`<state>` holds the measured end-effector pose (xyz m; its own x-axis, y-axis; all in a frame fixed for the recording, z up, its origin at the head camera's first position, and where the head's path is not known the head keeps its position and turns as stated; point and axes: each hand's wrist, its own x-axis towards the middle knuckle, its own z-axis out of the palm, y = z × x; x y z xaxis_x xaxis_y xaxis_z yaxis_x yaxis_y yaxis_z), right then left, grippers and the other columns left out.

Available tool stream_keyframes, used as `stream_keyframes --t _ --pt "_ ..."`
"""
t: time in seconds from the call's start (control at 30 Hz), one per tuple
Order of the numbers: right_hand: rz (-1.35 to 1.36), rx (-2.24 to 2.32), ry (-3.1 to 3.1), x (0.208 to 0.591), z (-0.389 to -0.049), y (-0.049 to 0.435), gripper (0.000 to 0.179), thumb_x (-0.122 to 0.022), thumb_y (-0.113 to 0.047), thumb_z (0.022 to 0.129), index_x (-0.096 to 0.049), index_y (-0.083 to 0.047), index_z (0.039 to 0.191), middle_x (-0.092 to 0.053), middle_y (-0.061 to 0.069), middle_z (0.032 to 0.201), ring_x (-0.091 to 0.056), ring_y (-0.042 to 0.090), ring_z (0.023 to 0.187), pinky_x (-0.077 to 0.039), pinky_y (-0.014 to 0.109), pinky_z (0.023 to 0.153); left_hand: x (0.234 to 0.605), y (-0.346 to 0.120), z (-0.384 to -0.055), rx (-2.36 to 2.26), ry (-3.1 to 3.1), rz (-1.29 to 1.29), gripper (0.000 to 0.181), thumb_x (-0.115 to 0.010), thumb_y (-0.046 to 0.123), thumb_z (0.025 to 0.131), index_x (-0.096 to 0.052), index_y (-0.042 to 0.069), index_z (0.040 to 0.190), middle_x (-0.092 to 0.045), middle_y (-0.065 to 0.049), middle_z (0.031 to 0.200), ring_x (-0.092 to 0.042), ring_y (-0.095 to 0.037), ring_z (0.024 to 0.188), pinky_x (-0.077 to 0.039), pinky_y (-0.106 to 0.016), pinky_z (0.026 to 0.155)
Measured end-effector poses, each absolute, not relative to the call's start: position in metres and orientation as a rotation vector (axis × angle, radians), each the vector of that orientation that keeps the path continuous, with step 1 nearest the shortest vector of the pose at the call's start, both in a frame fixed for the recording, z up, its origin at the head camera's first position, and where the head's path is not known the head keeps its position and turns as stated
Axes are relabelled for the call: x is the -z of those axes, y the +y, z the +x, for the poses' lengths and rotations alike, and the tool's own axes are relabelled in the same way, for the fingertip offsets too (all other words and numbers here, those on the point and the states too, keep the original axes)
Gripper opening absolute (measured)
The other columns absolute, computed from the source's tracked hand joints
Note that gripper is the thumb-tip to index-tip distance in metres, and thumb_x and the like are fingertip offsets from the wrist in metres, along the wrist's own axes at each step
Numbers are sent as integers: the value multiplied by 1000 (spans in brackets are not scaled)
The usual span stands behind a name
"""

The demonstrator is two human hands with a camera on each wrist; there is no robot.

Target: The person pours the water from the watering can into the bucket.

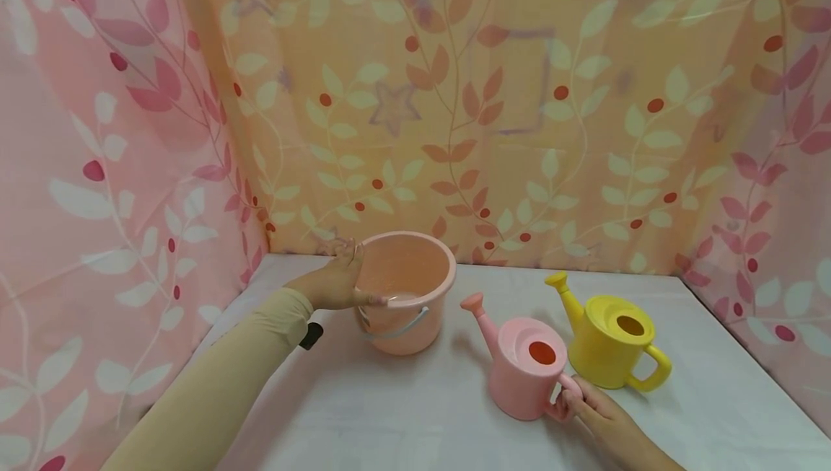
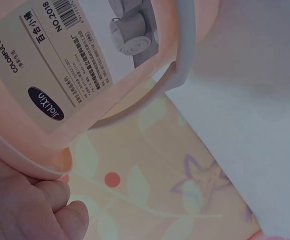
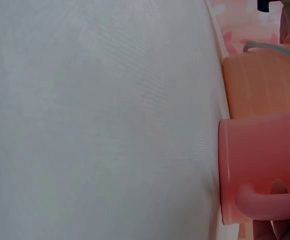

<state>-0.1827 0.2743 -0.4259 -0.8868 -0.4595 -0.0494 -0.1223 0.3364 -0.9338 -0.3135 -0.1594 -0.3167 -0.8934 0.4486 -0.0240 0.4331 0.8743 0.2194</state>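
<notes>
A peach-pink bucket (image 1: 405, 330) with a grey handle stands upright at the back of the table. My left hand (image 1: 337, 280) holds its left rim, with the thumb along the near edge; in the left wrist view, bent fingers (image 2: 50, 200) lie against the rim beside the label. My right hand (image 1: 597, 413) grips the handle of a pink watering can (image 1: 519, 377), whose spout points left toward the bucket. In the right wrist view, fingers wrap the can's handle (image 3: 275, 206). A yellow watering can (image 1: 607, 345) stands behind and to the right of the pink one.
White cloth covers the table (image 1: 363, 413). A patterned yellow curtain (image 1: 454, 132) hangs along the back edge, with pink patterned curtains (image 1: 130, 190) at both sides. A small black object (image 1: 311, 335) sits under the left wrist.
</notes>
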Motion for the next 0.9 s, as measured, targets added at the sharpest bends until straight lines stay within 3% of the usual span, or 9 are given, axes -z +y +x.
stream_keyframes --t 0.6,0.9 --pt "-253 1623 2359 425 -181 260 37 -31 -32 101 -42 3 98 -46 10 87 -46 20 86 -41 29 73 312 -159 -311 -300 2958 704 122 -50 76 71 -1 -11 142 7 -29 147 4 -38 137 -11 -50 109" --pt "117 1724 2539 420 -177 247 39 -39 -36 98 -44 3 93 -48 12 85 -50 21 82 -46 28 73 317 -159 -314 -308 2964 703 123 -49 77 71 -1 -10 142 7 -29 147 4 -38 137 -11 -51 109"
